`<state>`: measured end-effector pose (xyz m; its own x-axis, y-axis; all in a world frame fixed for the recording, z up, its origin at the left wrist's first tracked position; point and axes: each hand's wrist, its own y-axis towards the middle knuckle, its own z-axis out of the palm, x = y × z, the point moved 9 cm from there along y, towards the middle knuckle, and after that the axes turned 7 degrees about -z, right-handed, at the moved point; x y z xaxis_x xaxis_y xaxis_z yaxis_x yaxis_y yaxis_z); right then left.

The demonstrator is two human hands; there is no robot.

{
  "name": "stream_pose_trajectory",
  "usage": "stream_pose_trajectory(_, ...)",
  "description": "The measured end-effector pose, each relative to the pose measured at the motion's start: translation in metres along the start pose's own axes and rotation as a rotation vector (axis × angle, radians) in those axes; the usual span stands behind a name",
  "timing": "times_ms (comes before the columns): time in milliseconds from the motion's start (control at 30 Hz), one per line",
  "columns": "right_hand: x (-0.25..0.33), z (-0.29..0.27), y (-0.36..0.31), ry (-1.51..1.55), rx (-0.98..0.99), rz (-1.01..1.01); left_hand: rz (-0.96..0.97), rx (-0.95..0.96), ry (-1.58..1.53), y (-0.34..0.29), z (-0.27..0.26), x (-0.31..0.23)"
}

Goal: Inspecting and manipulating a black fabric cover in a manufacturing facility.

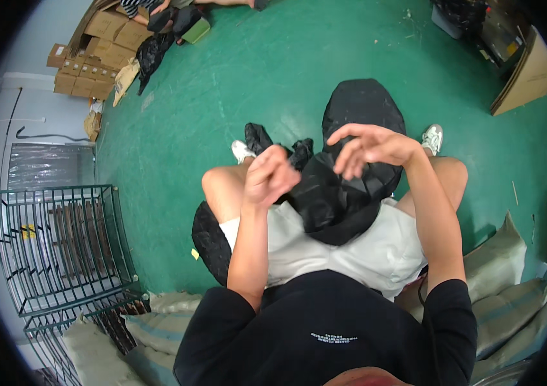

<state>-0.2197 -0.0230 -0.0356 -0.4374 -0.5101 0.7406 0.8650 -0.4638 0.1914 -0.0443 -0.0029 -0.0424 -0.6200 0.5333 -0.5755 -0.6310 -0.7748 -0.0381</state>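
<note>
Black soft article [344, 209] lies on the white shorts [286, 248], and its rounded end points away from the body. Over it, the right hand [379, 145] is wide, fingers parted, seemingly without load; the left hand [270, 177] is narrow, fingers curled. To work well, I would steady the broad end and smooth the folds gently. Blur covers the left fingertips, so I cannot tell whether they pinch something; if the folds are a separate piece is also unclear.
</note>
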Motion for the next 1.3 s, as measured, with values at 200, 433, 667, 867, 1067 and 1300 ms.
stream_pose_trajectory(200,-0.059,-0.063,-0.005,-0.722,-0.274,0.377,-1.109,0.13,1.535,-0.046,-0.112,0.209)
stream_pose_trajectory(433,-0.037,-0.077,-0.02,-0.773,-0.415,0.289,-1.112,-0.161,1.636,-0.053,-0.205,0.272)
stream_pose_trajectory(667,-0.039,-0.077,-0.027,-0.942,-0.438,0.388,-1.368,-0.193,1.767,-0.076,-0.27,0.285)
stream_pose_trajectory(867,-0.044,-0.084,-0.029,-1.073,-0.432,0.405,-1.507,-0.087,1.807,-0.076,-0.28,0.301)
stream_pose_trajectory(1067,-0.051,-0.082,-0.028,-0.992,-0.472,0.417,-1.613,0.062,1.798,-0.074,-0.279,0.321)
stream_pose_trajectory(1300,-0.059,-0.089,-0.026,-1.048,-0.463,0.469,-1.137,-0.03,1.712,-0.034,-0.265,0.31)
